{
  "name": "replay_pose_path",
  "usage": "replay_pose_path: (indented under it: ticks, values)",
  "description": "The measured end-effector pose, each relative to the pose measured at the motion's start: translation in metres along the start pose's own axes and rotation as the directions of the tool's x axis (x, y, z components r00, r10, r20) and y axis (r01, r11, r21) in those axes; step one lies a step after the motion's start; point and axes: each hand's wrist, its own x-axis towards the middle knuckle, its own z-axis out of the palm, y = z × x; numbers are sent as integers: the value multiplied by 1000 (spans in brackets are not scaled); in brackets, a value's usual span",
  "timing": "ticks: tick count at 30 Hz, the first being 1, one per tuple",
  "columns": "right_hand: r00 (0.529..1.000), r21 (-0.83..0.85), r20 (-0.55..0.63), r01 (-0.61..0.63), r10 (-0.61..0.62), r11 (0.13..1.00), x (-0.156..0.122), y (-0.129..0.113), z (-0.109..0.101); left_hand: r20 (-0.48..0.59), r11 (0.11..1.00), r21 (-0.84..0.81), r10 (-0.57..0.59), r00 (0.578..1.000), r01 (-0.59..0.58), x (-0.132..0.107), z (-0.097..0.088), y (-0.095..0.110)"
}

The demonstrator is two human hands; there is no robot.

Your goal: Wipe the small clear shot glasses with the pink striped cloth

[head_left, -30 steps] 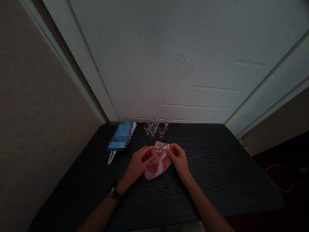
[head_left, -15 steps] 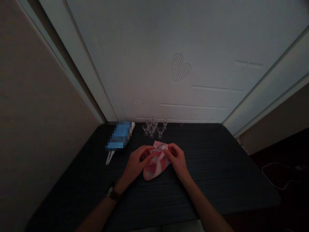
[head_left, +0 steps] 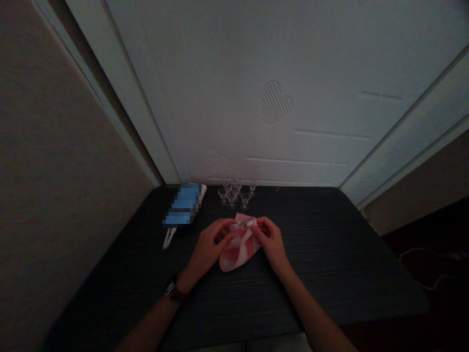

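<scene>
Between my hands is a pink-and-white cloth [head_left: 238,254], partly folded, above the dark table. A small clear glass [head_left: 240,225] lies on its side in the cloth's upper part, partly hidden by fingers and fabric. My left hand [head_left: 214,239] has its thumb and fingers closed around the left end of the glass. On the other side, my right hand [head_left: 269,237] pinches the cloth at the right end of the glass. Just beyond the cloth stands a cluster of several small clear stemmed glasses [head_left: 232,198].
A phone-like device [head_left: 183,205] with a blurred blue screen rests on a white stand [head_left: 169,238] at the left. The dark table [head_left: 330,254] ends against a white panel [head_left: 311,58] with heart reliefs. A white cable [head_left: 421,252] lies beyond the table's right edge.
The whole view has shifted slightly. Both hands stay at the cloth and glass, with little other visible movement.
</scene>
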Motion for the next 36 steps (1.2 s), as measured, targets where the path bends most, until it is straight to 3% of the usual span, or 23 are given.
replay_pose_path:
  ticks: [9,15,22,36]
  values:
    - [1000,6,19,-13,13,1000,-2,-4,0,-21,999,29,-19,1000,19,1,-2,1]
    - [1000,23,20,1,-1,1000,-1,-4,1,20,996,90,-13,1000,11,1,-4,3]
    - [1000,17,-2,3,-3,1000,-3,-5,1,38,999,-25,-24,999,25,1,-2,3]
    - [999,-54,-34,27,-29,998,-3,-2,0,106,998,10,66,992,-68,1,4,1]
